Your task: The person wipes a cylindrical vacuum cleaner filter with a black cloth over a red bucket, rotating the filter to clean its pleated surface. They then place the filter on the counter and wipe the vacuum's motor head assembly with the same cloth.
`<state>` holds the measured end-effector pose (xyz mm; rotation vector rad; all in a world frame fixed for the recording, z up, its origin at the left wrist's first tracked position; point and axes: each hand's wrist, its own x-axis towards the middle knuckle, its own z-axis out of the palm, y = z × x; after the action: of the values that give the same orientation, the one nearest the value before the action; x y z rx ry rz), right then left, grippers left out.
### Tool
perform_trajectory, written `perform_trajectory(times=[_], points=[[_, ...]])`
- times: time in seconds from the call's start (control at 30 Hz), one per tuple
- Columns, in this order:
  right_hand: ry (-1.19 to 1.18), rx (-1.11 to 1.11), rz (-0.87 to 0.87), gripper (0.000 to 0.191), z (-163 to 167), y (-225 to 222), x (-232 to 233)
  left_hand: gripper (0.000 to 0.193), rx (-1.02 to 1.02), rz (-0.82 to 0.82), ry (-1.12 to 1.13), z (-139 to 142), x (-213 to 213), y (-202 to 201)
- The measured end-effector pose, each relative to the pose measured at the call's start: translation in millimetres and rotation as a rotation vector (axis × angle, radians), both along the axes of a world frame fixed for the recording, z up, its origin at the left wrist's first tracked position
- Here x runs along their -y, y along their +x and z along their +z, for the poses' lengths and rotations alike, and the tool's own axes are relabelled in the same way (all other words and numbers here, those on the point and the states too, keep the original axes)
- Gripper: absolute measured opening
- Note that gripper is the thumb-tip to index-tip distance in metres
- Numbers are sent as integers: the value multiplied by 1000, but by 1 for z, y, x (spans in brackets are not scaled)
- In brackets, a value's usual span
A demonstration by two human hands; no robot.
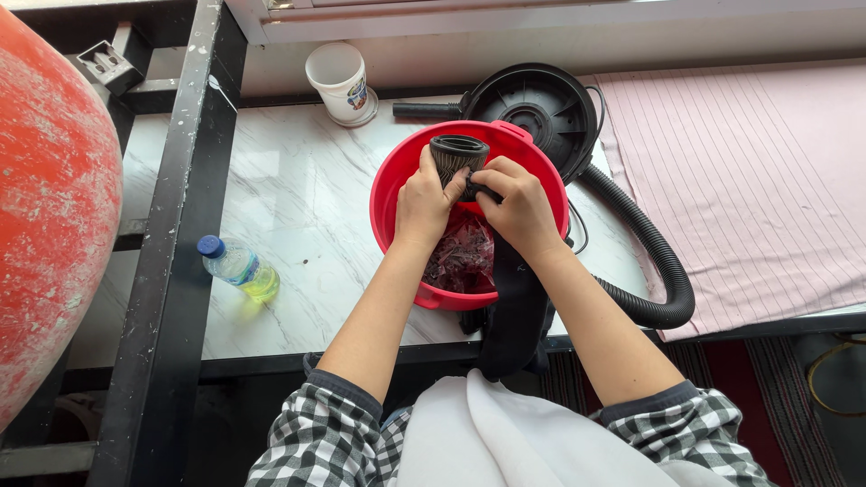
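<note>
Fingers: left hand [424, 200] and right hand [519, 206] both gripping the dark filter cylinder [457, 155].
Below fingers: red bucket [397, 176] on desk [298, 198], holding dark debris [462, 257].

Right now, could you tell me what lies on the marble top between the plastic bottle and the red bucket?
Nothing: in the head view, only bare marble top lies between the plastic bottle and the red bucket.
</note>
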<state>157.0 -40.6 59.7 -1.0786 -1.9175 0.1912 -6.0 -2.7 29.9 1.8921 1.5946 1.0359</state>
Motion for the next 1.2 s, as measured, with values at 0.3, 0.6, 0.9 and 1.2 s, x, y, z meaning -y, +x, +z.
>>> perform_trajectory(times=[0.3, 0.6, 0.9, 1.2], points=[[-109, 62, -18, 22, 11, 24, 2, 66, 177, -31, -14, -7, -7, -1], [-92, -230, -79, 20, 8, 7, -8, 63, 207, -58, -140, -9, -10, -2], [27, 35, 3, 26, 10, -6, -6, 56, 161, -47, -14, -5, -5, -3], [-246, 145, 36, 27, 19, 37, -15, 64, 88, 30, -73, -5, -11, -4]])
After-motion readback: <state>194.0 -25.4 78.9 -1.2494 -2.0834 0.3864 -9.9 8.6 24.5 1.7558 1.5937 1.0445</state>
